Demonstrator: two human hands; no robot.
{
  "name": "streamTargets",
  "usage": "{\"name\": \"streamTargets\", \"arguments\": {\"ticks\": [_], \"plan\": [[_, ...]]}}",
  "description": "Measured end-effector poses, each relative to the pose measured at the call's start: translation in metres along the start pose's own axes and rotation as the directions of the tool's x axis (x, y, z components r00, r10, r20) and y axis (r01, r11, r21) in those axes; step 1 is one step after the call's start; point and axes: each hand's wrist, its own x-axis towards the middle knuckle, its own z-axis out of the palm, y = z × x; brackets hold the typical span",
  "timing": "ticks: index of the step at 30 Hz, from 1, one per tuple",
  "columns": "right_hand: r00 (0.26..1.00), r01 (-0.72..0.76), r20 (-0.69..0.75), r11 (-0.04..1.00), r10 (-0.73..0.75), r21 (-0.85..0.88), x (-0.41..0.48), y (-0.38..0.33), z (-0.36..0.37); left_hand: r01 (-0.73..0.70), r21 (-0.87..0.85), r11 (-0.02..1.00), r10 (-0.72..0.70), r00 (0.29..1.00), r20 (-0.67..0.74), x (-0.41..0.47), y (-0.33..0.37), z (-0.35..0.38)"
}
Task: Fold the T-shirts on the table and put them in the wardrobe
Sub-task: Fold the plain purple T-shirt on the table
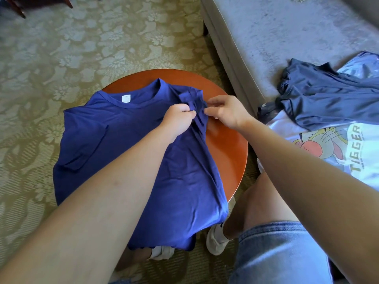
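A blue T-shirt lies spread over a small round red-brown table, collar away from me, its left side and hem hanging over the edge. The right sleeve is bunched near the shoulder. My left hand grips that bunched sleeve cloth. My right hand pinches the same sleeve from the right side. A dark navy T-shirt and a white T-shirt with a cartoon print and the word TIGGER lie crumpled on the grey sofa at the right.
The grey sofa runs along the right, close to the table. Patterned beige carpet covers the floor. My knee in denim shorts and my socked feet are beside and under the table. Dark furniture legs stand at top left.
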Motion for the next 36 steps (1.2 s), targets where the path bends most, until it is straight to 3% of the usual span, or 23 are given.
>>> {"name": "streamTargets", "arguments": {"ticks": [4, 10, 12, 15, 21, 24, 26, 30, 34, 36], "plan": [[1.0, 0.0, -0.009, 0.997, 0.0, -0.081, -0.002, 0.0, 0.001, 0.003, -0.016, 1.0, -0.003, 1.0, 0.021, 0.0, -0.005, -0.003], [0.998, -0.038, 0.063, 0.983, 0.027, 0.181, -0.009, -0.004, 0.001, -0.007, -0.045, 0.999, 0.01, 0.998, 0.055, -0.002, -0.01, -0.007], [0.996, -0.017, 0.09, 0.995, 0.008, 0.102, -0.008, -0.007, 0.006, -0.019, -0.069, 0.997, 0.024, 0.997, 0.072, -0.005, -0.009, -0.007], [1.0, -0.012, -0.018, 0.999, 0.013, 0.036, -0.005, -0.01, 0.008, -0.016, -0.109, 0.994, 0.024, 0.997, 0.069, -0.008, -0.008, -0.006], [0.978, -0.087, -0.136, 0.903, 0.158, 0.421, -0.012, -0.001, -0.011, -0.067, -0.1, 0.993, 0.074, 0.995, 0.067, -0.006, -0.012, -0.002], [0.956, -0.151, -0.108, 0.773, 0.273, 0.616, -0.019, 0.008, -0.021, -0.109, 0.035, 0.993, 0.107, 0.993, 0.052, -0.004, -0.016, 0.005], [0.945, -0.194, -0.066, 0.709, 0.321, 0.678, -0.026, 0.014, -0.023, -0.157, 0.232, 0.96, 0.158, 0.987, 0.015, -0.004, -0.015, 0.01], [0.926, -0.225, -0.037, 0.625, 0.377, 0.748, -0.037, 0.022, -0.028, -0.183, 0.626, 0.758, 0.242, 0.97, -0.009, -0.013, -0.019, 0.009], [0.923, -0.181, -0.157, 0.755, 0.352, 0.63, -0.041, 0.028, -0.03, -0.204, 0.814, 0.543, 0.239, 0.967, 0.083, -0.023, -0.035, 0.014], [0.936, -0.157, -0.171, 0.8, 0.308, 0.579, -0.041, 0.024, -0.03, -0.201, 0.841, 0.502, 0.239, 0.967, 0.088, -0.026, -0.038, 0.017]]}}
